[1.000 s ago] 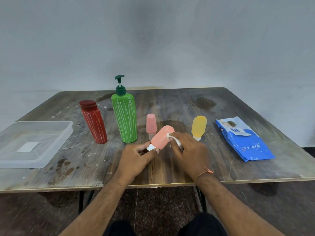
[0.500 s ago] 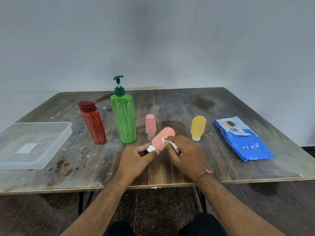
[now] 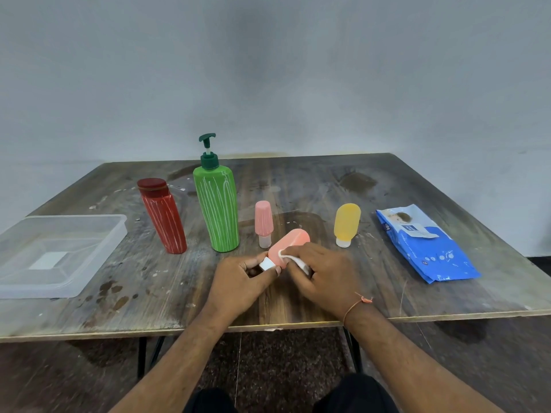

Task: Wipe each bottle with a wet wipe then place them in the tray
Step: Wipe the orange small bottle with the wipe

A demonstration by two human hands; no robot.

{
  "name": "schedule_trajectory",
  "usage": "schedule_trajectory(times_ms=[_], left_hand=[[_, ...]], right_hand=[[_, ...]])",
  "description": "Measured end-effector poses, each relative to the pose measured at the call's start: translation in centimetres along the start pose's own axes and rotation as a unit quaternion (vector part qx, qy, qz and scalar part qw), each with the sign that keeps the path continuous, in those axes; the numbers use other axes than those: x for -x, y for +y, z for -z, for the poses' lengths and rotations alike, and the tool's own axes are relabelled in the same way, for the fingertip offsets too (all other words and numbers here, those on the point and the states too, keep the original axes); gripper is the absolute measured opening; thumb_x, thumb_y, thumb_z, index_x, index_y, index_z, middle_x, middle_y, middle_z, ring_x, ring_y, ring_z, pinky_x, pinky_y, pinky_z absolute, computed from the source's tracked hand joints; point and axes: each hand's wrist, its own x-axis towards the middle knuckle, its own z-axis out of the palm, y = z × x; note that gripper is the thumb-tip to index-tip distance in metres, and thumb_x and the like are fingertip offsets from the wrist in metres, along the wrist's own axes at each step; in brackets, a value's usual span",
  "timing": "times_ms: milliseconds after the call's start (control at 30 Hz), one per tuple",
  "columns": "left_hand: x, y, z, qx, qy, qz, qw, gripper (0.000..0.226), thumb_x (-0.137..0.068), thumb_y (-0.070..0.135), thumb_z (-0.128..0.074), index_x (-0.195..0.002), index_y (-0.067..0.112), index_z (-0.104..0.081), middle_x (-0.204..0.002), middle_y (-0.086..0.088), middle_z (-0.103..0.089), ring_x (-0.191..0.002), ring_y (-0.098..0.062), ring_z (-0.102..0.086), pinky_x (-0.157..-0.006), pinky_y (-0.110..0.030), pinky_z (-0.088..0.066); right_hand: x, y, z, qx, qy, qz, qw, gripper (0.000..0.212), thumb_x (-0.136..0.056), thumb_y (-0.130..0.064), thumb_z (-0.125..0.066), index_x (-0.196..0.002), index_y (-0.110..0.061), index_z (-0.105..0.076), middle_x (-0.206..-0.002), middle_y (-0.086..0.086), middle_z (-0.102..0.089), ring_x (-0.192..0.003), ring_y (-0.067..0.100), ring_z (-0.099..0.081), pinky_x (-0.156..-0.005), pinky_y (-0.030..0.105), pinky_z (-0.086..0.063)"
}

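Pink bottle [image 3: 287, 244] gripped at cap by left hand [image 3: 241, 283]; wet wipe [image 3: 293, 259], pinched in right hand [image 3: 323, 275], slid nearer cap. Wiping unfinished; tray [image 3: 98, 260] at left unfilled.

A pink bottle [image 3: 290, 245] is held tilted over the near middle of the wooden table [image 3: 387, 296], its white cap [image 3: 267, 264] gripped by the left hand [image 3: 241, 286]. A white wipe [image 3: 293, 260] is pressed against its side by the right hand [image 3: 325, 275]. Farther back, a red bottle [image 3: 163, 217], a green pump bottle [image 3: 216, 204], a small pink bottle [image 3: 264, 223] and a yellow bottle [image 3: 346, 224] are stood in a row. A clear tray [image 3: 98, 257] is seen at the left, a blue wipe pack [image 3: 426, 248] at the right.
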Motion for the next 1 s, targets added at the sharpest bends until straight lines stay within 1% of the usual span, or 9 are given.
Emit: schedule_trajectory(times_ms=[100, 200, 300, 433, 533, 633, 800, 900, 1000], left_hand=[[0.0, -0.1, 0.0, -0.007, 0.002, -0.002, 1.000, 0.040, -0.086, 0.021, -0.085, -0.124, 0.031, -0.076, -0.095, 0.021, -0.080, -0.087, -0.003, -0.074, -0.082, -0.026, -0.058], [0.0, -0.2, -0.1, -0.025, -0.001, -0.003, 1.000, 0.044, -0.085, 0.019, -0.086, -0.126, 0.028, -0.074, -0.091, 0.028, -0.077, -0.080, 0.005, -0.070, -0.074, -0.012, -0.052], [0.1, -0.3, -0.1, -0.038, -0.005, -0.008, 0.999, 0.046, -0.084, 0.019, -0.087, -0.127, 0.029, -0.072, -0.089, 0.030, -0.076, -0.078, 0.011, -0.068, -0.070, -0.008, -0.047], [0.2, -0.2, -0.2, -0.062, 0.000, -0.019, 0.998, 0.046, -0.084, 0.020, -0.087, -0.128, 0.026, -0.073, -0.081, 0.031, -0.074, -0.074, 0.013, -0.066, -0.067, -0.006, -0.044], [0.2, -0.2, -0.2, -0.058, 0.000, -0.025, 0.998, 0.042, -0.085, 0.019, -0.086, -0.124, 0.030, -0.075, -0.078, 0.032, -0.074, -0.070, 0.014, -0.064, -0.066, -0.007, -0.044], [0.1, -0.2, -0.2, -0.058, -0.007, -0.036, 0.998, 0.038, -0.087, 0.021, -0.085, -0.122, 0.034, -0.076, -0.082, 0.032, -0.075, -0.073, 0.013, -0.066, -0.067, -0.008, -0.045], [0.1, -0.4, -0.4, -0.053, -0.008, -0.036, 0.998, 0.043, -0.085, 0.019, -0.086, -0.124, 0.031, -0.076, -0.091, 0.029, -0.077, -0.081, 0.013, -0.068, -0.072, -0.009, -0.047], [0.1, -0.6, -0.4, -0.059, -0.011, -0.037, 0.998, 0.046, -0.084, 0.019, -0.086, -0.127, 0.029, -0.075, -0.100, 0.027, -0.078, -0.089, 0.010, -0.071, -0.077, -0.010, -0.050], [0.1, -0.7, -0.4, -0.065, -0.008, -0.039, 0.997, 0.047, -0.084, 0.021, -0.086, -0.128, 0.028, -0.074, -0.105, 0.024, -0.078, -0.093, 0.010, -0.072, -0.080, -0.012, -0.052]], right_hand=[[-0.2, 0.0, 0.1, 0.044, 0.047, -0.047, 0.997, 0.024, -0.098, -0.035, -0.065, -0.116, -0.028, -0.079, -0.108, -0.008, -0.079, -0.085, 0.014, -0.072, -0.067, 0.033, -0.060], [-0.7, 0.0, 0.6, 0.056, 0.071, -0.152, 0.984, 0.021, -0.101, -0.031, -0.066, -0.119, -0.029, -0.078, -0.113, -0.009, -0.078, -0.093, 0.013, -0.072, -0.074, 0.024, -0.055], [-1.1, 0.0, 0.7, 0.043, 0.058, -0.215, 0.974, 0.021, -0.103, -0.032, -0.064, -0.118, -0.031, -0.077, -0.113, -0.012, -0.078, -0.094, 0.015, -0.071, -0.076, 0.028, -0.054], [-0.8, 0.1, 1.0, 0.040, 0.039, -0.188, 0.981, 0.024, -0.102, -0.031, -0.064, -0.123, -0.029, -0.077, -0.119, -0.011, -0.077, -0.101, 0.013, -0.071, -0.081, 0.030, -0.058], [-0.4, 0.1, 0.7, 0.027, -0.008, -0.084, 0.996, 0.027, -0.100, -0.034, -0.063, -0.122, -0.027, -0.078, -0.114, -0.008, -0.077, -0.093, 0.014, -0.072, -0.075, 0.029, -0.058], [0.0, 0.2, 0.0, 0.018, -0.037, -0.005, 0.999, 0.029, -0.098, -0.038, -0.061, -0.119, -0.028, -0.078, -0.111, -0.010, -0.077, -0.088, 0.015, -0.072, -0.068, 0.039, -0.060], [-0.5, 0.3, -0.2, 0.081, 0.071, -0.096, 0.990, 0.030, -0.098, -0.039, -0.057, -0.115, -0.029, -0.079, -0.110, -0.009, -0.079, -0.091, 0.015, -0.075, -0.070, 0.035, -0.062], [-0.9, 0.6, -0.2, 0.080, 0.069, -0.170, 0.980, 0.035, -0.099, -0.044, -0.051, -0.116, -0.030, -0.078, -0.111, -0.008, -0.080, -0.095, 0.017, -0.075, -0.075, 0.035, -0.061], [-0.8, 0.6, -0.1, 0.068, 0.049, -0.158, 0.984, 0.036, -0.100, -0.042, -0.051, -0.120, -0.029, -0.077, -0.113, -0.007, -0.079, -0.097, 0.017, -0.074, -0.078, 0.035, -0.061]])
